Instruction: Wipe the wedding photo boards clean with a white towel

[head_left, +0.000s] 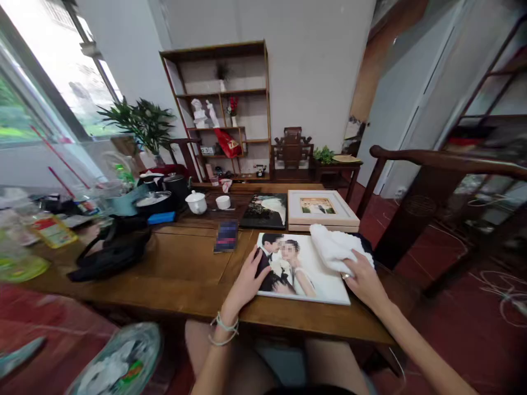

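A large photo print (317, 274) of a couple lies flat at the near edge of the wooden table (181, 274). My left hand (249, 277) rests on the print's left edge, fingers stretched out flat. My right hand (362, 277) presses a folded white cloth (335, 247) onto the print's upper right part, fingers curled over the cloth's near end.
Behind the print lie a white framed photo box (321, 211), a dark photo album (265, 211) and a small dark booklet (226, 237). A black bag (111, 252), pots, a white teapot (196, 203) and bottles crowd the table's left. A wooden chair (432, 181) stands to the right.
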A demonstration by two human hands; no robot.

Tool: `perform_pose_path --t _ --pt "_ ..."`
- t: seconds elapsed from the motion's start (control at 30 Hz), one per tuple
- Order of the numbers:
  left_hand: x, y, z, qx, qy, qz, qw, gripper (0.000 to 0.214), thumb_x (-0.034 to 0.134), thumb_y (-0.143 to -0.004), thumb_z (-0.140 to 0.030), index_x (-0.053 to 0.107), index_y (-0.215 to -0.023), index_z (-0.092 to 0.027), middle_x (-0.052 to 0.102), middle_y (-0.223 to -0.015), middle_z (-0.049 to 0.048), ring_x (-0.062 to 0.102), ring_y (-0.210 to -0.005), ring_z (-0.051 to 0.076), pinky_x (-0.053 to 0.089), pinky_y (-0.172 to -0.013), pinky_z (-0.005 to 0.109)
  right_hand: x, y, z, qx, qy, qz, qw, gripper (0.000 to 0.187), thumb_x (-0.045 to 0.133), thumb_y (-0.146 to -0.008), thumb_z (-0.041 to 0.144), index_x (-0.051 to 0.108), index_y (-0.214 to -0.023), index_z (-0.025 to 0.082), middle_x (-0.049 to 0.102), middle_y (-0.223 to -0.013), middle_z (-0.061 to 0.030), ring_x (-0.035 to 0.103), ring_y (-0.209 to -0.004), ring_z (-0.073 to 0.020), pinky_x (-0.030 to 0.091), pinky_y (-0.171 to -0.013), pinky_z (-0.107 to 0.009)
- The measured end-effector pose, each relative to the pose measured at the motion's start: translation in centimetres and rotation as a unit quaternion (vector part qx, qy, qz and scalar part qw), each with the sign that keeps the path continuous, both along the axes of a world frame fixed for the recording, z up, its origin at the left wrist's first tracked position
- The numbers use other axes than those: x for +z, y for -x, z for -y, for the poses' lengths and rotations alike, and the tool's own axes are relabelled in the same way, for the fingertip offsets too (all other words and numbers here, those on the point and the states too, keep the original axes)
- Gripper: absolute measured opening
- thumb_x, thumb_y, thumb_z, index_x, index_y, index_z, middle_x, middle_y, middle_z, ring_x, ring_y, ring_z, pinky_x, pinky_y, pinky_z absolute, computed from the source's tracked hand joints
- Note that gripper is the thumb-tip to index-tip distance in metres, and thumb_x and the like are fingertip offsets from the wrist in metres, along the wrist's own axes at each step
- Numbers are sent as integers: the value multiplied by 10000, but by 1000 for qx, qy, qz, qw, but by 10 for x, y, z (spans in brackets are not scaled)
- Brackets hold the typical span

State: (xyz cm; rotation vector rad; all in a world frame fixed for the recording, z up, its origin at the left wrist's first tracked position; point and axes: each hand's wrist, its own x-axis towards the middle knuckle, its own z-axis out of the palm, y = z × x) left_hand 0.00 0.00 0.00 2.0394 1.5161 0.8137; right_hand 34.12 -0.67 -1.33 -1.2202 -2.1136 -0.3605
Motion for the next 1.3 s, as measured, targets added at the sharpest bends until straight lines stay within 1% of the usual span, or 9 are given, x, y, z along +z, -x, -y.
perform_pose_path --t 0.17,0.33,0.5,0.67,0.83,0.97,1.13,1.23,1.3 --pt "-12 -4 -1 26 -59 26 998 528 501 -886 -376 423 -1369 -176 303 -1508 130 293 -1396 250 227 -1153 409 -3 6 -1 -1 38 -15 999 377 481 -674 139 650 -1009 177 550 -1259 -152 511 -1140 -314 457 -912 -477" --pt "-14 -3 -6 -19 -128 17 991 488 464 -912 -341 407 -1378 -208 181 -1561 97 154 -1440 267 182 -1162 469 2 10 1 19 37 5 999 398 465 -647 75 663 -984 149 532 -1281 -171 469 -1193 -324 419 -962 -490" --pt "1 1 -13 -110 -88 -7 990 513 429 -928 -307 335 -1427 -230 307 -1515 86 278 -1401 225 216 -1164 432 7 12 2 21 21 20 999 414 457 -613 43 672 -957 122 537 -1264 -198 478 -1182 -332 429 -946 -482" --pt "2 1 -17 -101 -70 19 992 443 369 -954 -332 402 -1381 -219 349 -1487 87 294 -1389 213 209 -1168 434 8 11 3 29 5 30 999 402 448 -596 41 669 -918 137 562 -1242 -183 495 -1174 -330 449 -924 -479" --pt "-4 0 -21 -97 -94 32 990 407 377 -953 -296 428 -1348 -214 399 -1451 99 335 -1359 204 233 -1155 447 18 2 4 37 -107 -9 994 239 498 -650 53 630 -796 189 581 -1235 -156 555 -1112 -312 490 -866 -473" --pt "-5 1 -23 -93 -121 34 988 390 397 -947 -295 449 -1328 -230 445 -1415 96 381 -1327 202 266 -1140 448 37 5 1 43 -195 -58 978 179 558 -645 35 528 -631 211 441 -1420 -79 437 -1264 -327 431 -957 -523" --pt "-7 3 -24 -114 -91 2 989 479 380 -952 -348 343 -1413 -222 315 -1512 93 260 -1406 220 211 -1160 461 48 33 -11 54 23 52 997 239 550 -618 68 639 -806 186 376 -1464 -120 244 -1377 -341 267 -1071 -580" --pt "-7 5 -24 -121 -79 -11 989 488 363 -959 -345 311 -1428 -221 280 -1529 91 226 -1419 222 193 -1164 469 47 44 -19 44 144 94 984 329 552 -587 92 676 -881 172 463 -1397 -142 311 -1346 -344 244 -1079 -568" --pt "-5 5 -24 -125 -89 -7 988 468 376 -956 -334 332 -1410 -227 315 -1510 92 253 -1406 219 207 -1160 467 46 45 -24 39 176 104 978 366 542 -606 109 678 -942 157 467 -1392 -155 383 -1304 -334 301 -1053 -527"
